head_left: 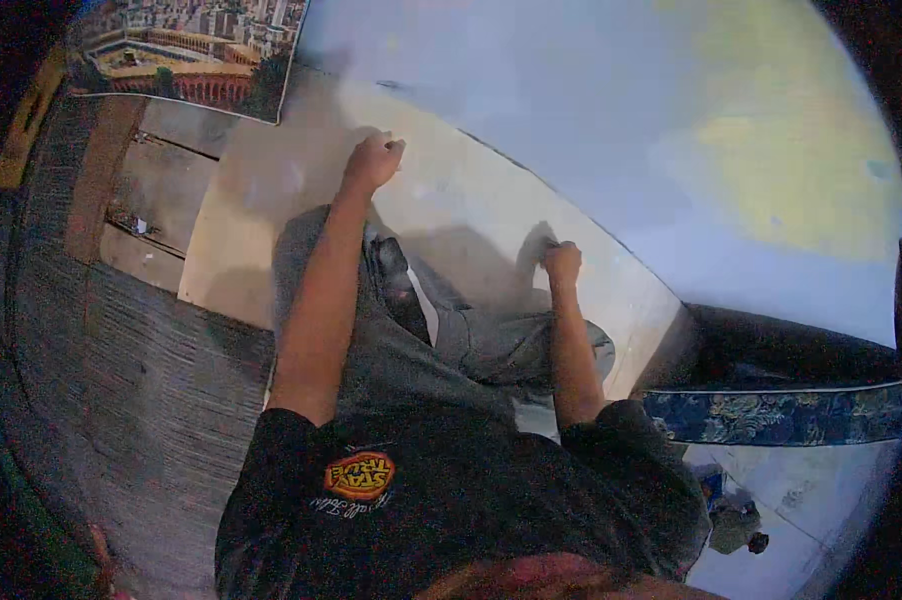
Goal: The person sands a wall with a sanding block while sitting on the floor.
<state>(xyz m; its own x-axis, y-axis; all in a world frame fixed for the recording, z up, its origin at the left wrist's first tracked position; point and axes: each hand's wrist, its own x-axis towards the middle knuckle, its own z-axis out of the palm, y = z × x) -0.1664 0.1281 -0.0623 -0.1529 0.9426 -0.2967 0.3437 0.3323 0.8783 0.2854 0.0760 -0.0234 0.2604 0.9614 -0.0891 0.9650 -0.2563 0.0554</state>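
Note:
My left hand (375, 162) is raised beyond my left knee, its fingers curled closed in front of the pale board (446, 190). Lower and to the right, my right hand (563, 262) is also closed, over my right knee. A dark patch beside its fingertips looks like a shadow on the board. Whatever either hand pinches, if anything, is too small to make out. My legs are crossed in grey trousers (491, 345). Between them lies a dark object (401, 295) with a white strip along it, whose kind I cannot tell.
A poster of a large courtyard building (186, 60) hangs at the upper left. Grey striped matting (171, 400) covers the left side. To the right are a blue floral-edged mattress (771, 417) and a crumpled grey cloth (735, 528) on white tiles.

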